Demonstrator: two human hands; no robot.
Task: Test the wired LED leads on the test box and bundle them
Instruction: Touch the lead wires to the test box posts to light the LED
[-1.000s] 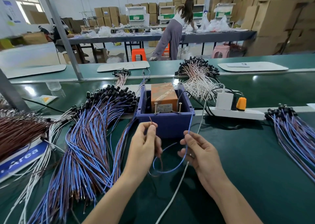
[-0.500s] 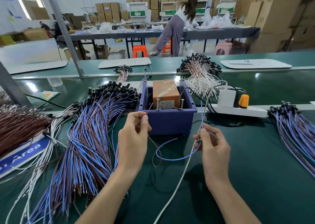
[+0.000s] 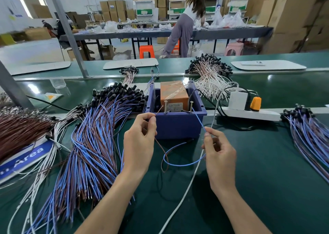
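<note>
My left hand (image 3: 140,141): pinching brown lead (image 3: 159,110), tip beside left screw (image 3: 166,107). My right hand (image 3: 219,155): pinching blue lead (image 3: 199,121), towards right screw (image 3: 191,107). Test box (image 3: 176,127): mid-worktop (image 3: 267,162).

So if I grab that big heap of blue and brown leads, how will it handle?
Probably floppy: the heap of blue and brown leads curves across the green table. Likely to shed strands, since they lie fanned with no tie visible. The black capped ends may tangle.
</note>
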